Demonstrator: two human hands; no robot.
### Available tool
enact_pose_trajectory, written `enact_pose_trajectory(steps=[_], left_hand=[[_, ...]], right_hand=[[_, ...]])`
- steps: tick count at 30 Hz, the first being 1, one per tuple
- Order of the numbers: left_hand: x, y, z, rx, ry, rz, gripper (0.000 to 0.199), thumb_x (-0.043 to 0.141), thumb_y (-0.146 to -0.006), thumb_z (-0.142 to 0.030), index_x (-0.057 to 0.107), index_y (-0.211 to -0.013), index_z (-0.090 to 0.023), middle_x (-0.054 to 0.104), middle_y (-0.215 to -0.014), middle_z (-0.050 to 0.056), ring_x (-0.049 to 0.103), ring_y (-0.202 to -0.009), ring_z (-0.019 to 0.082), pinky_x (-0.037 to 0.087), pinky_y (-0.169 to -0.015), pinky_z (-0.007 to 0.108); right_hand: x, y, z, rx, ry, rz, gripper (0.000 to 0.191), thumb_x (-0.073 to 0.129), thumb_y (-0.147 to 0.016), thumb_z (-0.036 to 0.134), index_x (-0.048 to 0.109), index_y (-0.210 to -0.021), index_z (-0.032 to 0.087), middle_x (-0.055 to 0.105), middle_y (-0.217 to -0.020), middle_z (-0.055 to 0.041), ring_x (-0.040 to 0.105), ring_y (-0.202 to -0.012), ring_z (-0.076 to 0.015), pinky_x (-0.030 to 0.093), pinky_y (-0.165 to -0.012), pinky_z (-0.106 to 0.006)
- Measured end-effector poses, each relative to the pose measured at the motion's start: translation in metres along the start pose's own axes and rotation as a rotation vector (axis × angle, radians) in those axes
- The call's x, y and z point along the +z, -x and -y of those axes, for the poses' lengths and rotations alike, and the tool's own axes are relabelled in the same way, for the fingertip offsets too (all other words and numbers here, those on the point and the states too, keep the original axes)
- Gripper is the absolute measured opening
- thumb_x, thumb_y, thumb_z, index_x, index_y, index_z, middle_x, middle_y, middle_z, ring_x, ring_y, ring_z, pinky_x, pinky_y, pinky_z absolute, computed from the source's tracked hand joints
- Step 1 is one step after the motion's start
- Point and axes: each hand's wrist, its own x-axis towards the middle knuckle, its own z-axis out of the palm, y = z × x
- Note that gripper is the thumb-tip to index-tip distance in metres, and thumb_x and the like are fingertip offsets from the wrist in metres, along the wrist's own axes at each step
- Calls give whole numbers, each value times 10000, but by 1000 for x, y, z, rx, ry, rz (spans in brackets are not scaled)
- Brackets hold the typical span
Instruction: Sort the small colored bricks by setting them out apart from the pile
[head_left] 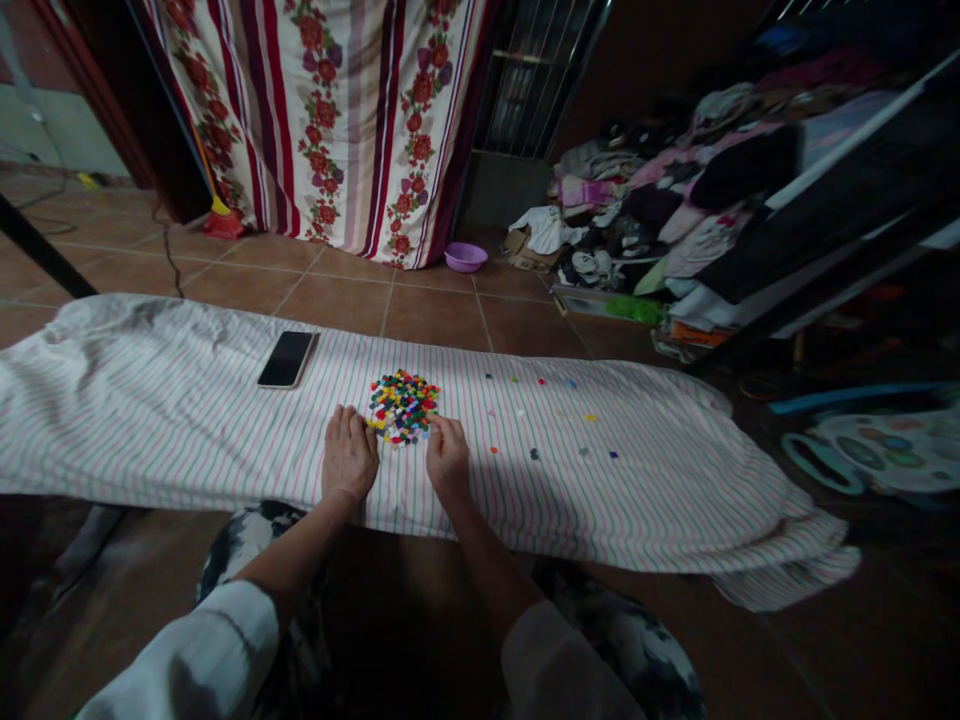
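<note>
A heap of small multicoloured pieces point(405, 408), too small to name more exactly, lies on a striped cloth point(187, 400). My left hand point(350, 455) rests flat on the cloth at the heap's left edge, fingers stretched out by some yellow pieces. At the heap's lower right edge is my right hand point(448, 458), its thumb and fingers pinched together; whatever is between them is hidden. To the right, several single pieces lie spaced apart in rough rows, among them a red piece point(541, 381), a yellow piece point(590, 418), an orange piece point(494, 450) and a dark blue piece point(613, 455).
A phone point(286, 360) lies left of the heap. Beyond the cloth, a purple basin point(466, 258) and a red broom point(224, 222) stand on the tiled floor before a flowered curtain point(322, 120). Piled clothes point(675, 200) and a small patterned chair point(885, 450) are at right.
</note>
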Motion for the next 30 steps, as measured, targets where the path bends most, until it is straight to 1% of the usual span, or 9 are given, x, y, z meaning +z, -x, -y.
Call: enact_pose_trajectory(steps=[2,4,8,11,14,18,22,25,30], left_hand=[[-3,0,-2,28,-23,17,353,322,-962,-266,575,-1131,-88,578,-1296,230,339,-1426,349,369,-1100,564],[-6,-1,-4,67,-56,57,373,343,-963,-296,587,-1175,-109,549,-1353,216,320,-1436,356,357,-1107,565],[-11,-2,-7,188,-70,162,408,423,-950,-371,584,-1296,-227,406,-1517,156,269,-1461,352,305,-1141,566],[-11,-2,-6,229,-58,209,427,452,-941,-394,561,-1341,-291,363,-1553,109,229,-1477,341,293,-1152,559],[-9,-2,-5,214,-77,222,454,440,-944,-397,541,-1365,-259,362,-1553,120,221,-1480,336,297,-1151,550],[-7,-2,-5,205,-84,205,474,426,-943,-392,544,-1344,-168,390,-1524,178,247,-1470,340,300,-1148,542],[-5,-1,-5,180,-72,181,468,428,-931,-390,561,-1268,-96,447,-1470,227,270,-1460,352,297,-1152,531],[-4,-1,-5,161,-75,174,445,427,-928,-399,560,-1229,-99,460,-1460,224,271,-1459,353,307,-1146,531],[-6,-1,-7,124,-67,148,427,446,-912,-383,545,-1199,-82,494,-1424,229,296,-1447,359,301,-1149,532]], right_hand=[[2,0,-2,53,8,-89,378,360,-856,116,688,-1032,180,634,-971,-107,591,-982,-222,495,-941,-400],[3,1,-3,72,14,-99,374,372,-838,103,692,-1015,186,614,-989,-108,577,-999,-226,486,-957,-411],[5,1,1,91,45,-24,416,376,-826,73,709,-1051,180,574,-1046,-117,566,-1027,-219,478,-976,-386],[5,1,5,89,100,59,440,389,-827,66,709,-1108,178,561,-1078,-120,565,-1036,-214,480,-974,-364],[4,2,7,101,130,96,433,402,-822,58,726,-1077,189,562,-1080,-111,576,-1003,-204,485,-964,-351],[4,2,5,101,91,63,360,431,-836,90,744,-975,203,576,-1076,-97,587,-1004,-198,490,-960,-339],[4,-11,0,92,51,46,295,479,-862,154,741,-982,217,603,-1054,-84,598,-967,-184,501,-925,-320],[7,-27,-4,141,112,93,274,498,-875,179,745,-987,220,604,-1032,-68,603,-892,-160,504,-870,-289],[11,-42,-2,166,261,199,211,550,-890,226,744,-968,259,604,-1036,-46,597,-929,-157,483,-851,-264]])
